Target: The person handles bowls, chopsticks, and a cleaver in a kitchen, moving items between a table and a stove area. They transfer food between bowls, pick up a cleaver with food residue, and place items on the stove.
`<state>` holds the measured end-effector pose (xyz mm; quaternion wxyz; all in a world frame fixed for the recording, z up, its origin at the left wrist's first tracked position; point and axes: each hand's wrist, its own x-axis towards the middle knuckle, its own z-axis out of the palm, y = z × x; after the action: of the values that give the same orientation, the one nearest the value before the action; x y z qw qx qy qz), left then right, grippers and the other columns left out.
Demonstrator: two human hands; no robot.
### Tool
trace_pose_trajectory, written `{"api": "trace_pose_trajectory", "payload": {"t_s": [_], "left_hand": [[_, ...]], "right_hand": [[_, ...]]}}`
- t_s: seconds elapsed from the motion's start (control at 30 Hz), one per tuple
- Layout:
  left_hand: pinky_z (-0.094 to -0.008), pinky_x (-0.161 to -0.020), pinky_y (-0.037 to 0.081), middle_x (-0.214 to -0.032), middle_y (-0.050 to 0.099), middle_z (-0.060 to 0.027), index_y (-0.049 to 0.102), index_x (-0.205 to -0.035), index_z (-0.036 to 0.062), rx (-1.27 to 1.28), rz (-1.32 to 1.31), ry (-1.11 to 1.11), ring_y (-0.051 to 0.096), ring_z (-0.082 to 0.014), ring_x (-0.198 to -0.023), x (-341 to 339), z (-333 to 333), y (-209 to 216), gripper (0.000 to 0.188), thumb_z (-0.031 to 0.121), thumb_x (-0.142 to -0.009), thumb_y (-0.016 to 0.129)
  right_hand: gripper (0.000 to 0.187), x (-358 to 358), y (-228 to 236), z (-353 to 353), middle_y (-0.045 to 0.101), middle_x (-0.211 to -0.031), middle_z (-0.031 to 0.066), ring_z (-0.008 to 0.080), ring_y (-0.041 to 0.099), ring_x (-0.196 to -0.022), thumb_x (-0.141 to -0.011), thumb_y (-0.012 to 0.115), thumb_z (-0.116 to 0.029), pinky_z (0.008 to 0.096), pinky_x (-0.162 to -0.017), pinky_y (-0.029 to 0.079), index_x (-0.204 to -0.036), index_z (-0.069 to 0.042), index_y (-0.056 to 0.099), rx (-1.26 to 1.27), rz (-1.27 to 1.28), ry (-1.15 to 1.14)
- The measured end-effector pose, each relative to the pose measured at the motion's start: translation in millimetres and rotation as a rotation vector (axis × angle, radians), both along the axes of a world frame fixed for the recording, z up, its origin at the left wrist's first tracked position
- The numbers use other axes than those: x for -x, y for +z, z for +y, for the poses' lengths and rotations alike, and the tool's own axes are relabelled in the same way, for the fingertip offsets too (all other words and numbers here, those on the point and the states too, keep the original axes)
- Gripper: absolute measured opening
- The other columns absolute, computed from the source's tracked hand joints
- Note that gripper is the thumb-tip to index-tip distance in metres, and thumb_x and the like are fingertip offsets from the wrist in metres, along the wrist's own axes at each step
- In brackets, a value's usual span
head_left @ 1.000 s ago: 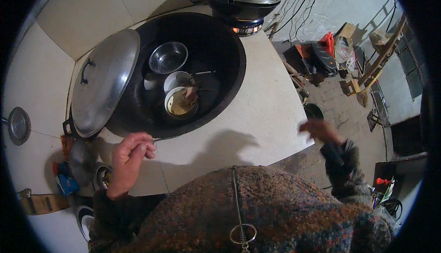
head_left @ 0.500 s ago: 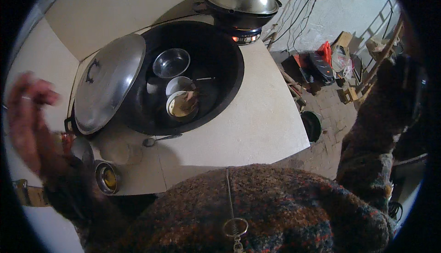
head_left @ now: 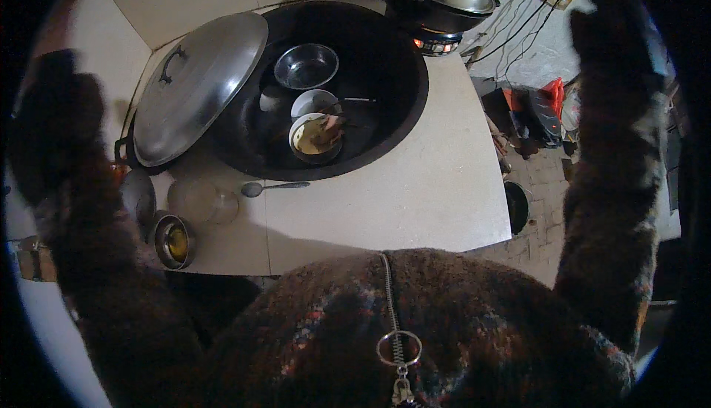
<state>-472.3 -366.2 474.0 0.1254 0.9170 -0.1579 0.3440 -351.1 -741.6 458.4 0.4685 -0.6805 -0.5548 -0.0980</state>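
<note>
Both my arms are raised along the sides of the view in brown, fuzzy sleeves. My left hand (head_left: 62, 26) is a dim, reddish blur at the upper left rim, and its fingers cannot be made out. The right sleeve (head_left: 611, 134) runs up to the upper right edge, where darkness hides my right hand. Between the arms, a large black wok (head_left: 392, 130) is set into the white counter (head_left: 415, 193). Inside it are a metal bowl (head_left: 306, 67), a small white bowl (head_left: 311, 102) and a white bowl of food (head_left: 311, 137). A domed metal lid (head_left: 200, 89) leans on the wok's left side.
A spoon (head_left: 270, 188), a clear container (head_left: 222, 206) and a metal bowl with yellow contents (head_left: 175, 243) rest on the near left counter. A lidded pan (head_left: 437, 4) sits on a lit cooker (head_left: 438, 44). Beyond the counter's right edge are a dark bucket (head_left: 516, 206) and clutter.
Both arms have risen further, and my left hand has moved up to the dark rim. The view has tilted, so the wok and counter appear higher and further right.
</note>
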Motion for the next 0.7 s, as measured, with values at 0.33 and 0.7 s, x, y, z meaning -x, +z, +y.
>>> {"api": "trace_pose_trajectory", "payload": {"t_s": [0.33,0.7], "left_hand": [[-0.0229,-0.058,0.048,-0.081,0.062,-0.0038,0.057,-0.105,0.0048,0.619,1.108,-0.109,0.059,-0.0101,-0.068,-81,-35,-305,0.022,0.007,-0.083,0.052],[-0.0355,-0.085,0.044,-0.103,0.061,-0.0146,0.057,-0.115,0.0089,0.377,1.337,-0.086,0.057,-0.0259,-0.100,-139,-51,-403,0.033,0.020,-0.084,0.059]], "right_hand": [[0.034,-66,-292,69,0.054,-0.114,0.0073,0.0176,0.052,-0.106,-0.090,0.053,-0.020,0.0338,-0.085,0.049,-0.121,-0.005,0.051,0.368,0.865,-0.048],[0.033,-94,-326,94,0.055,-0.117,0.0065,0.0171,0.053,-0.108,-0.091,0.050,-0.018,0.0335,-0.088,0.046,-0.121,-0.005,0.051,0.275,1.095,0.074]]}}
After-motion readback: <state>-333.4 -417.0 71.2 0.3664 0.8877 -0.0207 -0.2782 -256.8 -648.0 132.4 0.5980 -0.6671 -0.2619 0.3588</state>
